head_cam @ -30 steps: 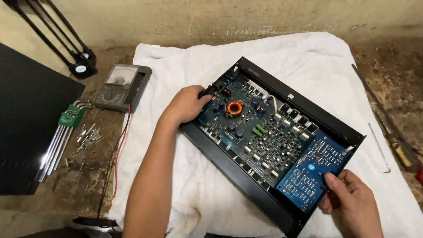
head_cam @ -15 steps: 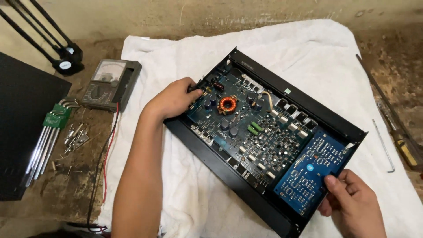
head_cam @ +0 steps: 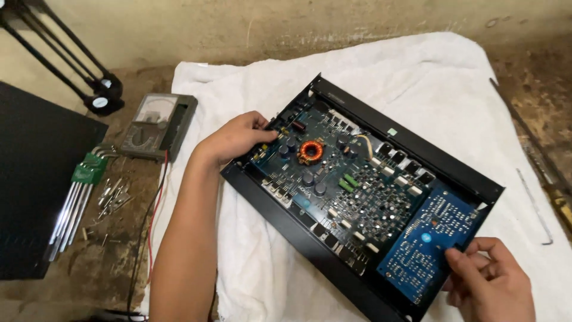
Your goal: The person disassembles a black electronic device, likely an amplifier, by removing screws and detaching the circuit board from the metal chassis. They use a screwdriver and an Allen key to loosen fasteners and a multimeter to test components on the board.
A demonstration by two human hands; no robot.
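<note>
- The left hand (head_cam: 235, 138) has its fingertips curled together over the near-left corner of the main circuit board (head_cam: 333, 185), pressing where that board meets the black chassis (head_cam: 298, 229); whether they pinch anything small there cannot be told.
- Just beyond those fingertips sits a copper-wound toroid coil (head_cam: 311, 151), with dark capacitors close around it, so little free room lies on that side.
- The left forearm runs straight back toward the viewer, over the white towel (head_cam: 250, 262) and the chassis's near rail.
- The right hand (head_cam: 491, 280) holds the outer corner of the small blue board (head_cam: 430, 241), thumb on top, the other fingers bent beneath its edge, closed on it.
- That blue board lies at the chassis's right end, touching the end wall.
- The towel extends well past the chassis on every side.
- Further left of the left hand, on the bare floor, lie an analogue multimeter (head_cam: 158, 124), a set of hex keys (head_cam: 77, 197) and loose screws (head_cam: 113, 197).
</note>
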